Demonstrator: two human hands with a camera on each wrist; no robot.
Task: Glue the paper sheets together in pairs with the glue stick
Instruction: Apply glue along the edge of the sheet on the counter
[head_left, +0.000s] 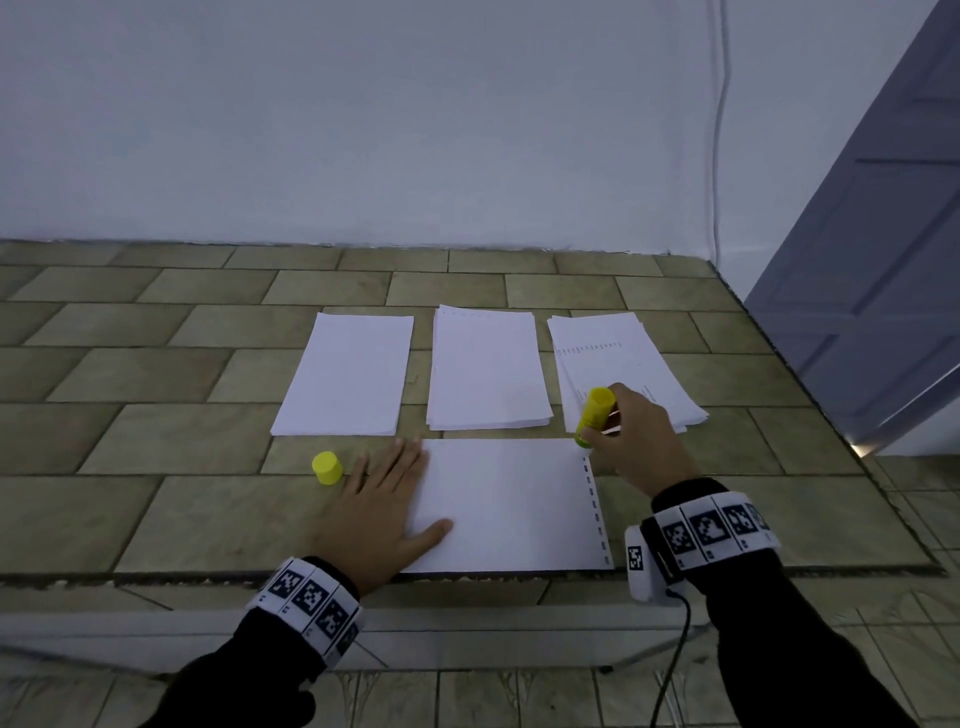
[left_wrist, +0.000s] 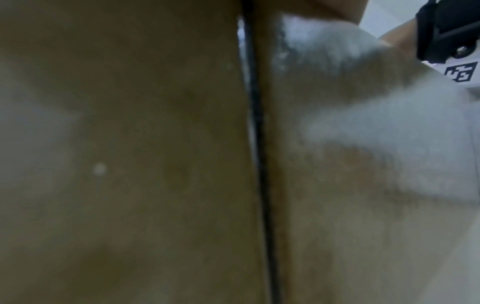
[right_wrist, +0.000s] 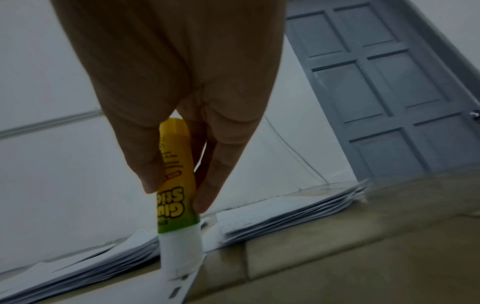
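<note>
A single white sheet (head_left: 509, 504) lies crosswise at the tiled counter's front edge, with a dashed strip along its right side. My left hand (head_left: 382, 512) lies flat with straight fingers on the sheet's left edge. My right hand (head_left: 631, 441) grips the yellow glue stick (head_left: 595, 415), uncapped, its white tip on the sheet's far right corner (right_wrist: 179, 273). In the right wrist view the fingers (right_wrist: 221, 168) wrap the glue stick (right_wrist: 176, 185). The yellow cap (head_left: 327, 467) stands left of my left hand. The left wrist view is blurred tile only.
Three paper stacks lie in a row behind the sheet: left (head_left: 345, 374), middle (head_left: 488, 369), and a fanned right one (head_left: 623, 364) with printed marks. A white wall backs the counter (head_left: 156, 415). A grey door (head_left: 878, 260) stands at the right.
</note>
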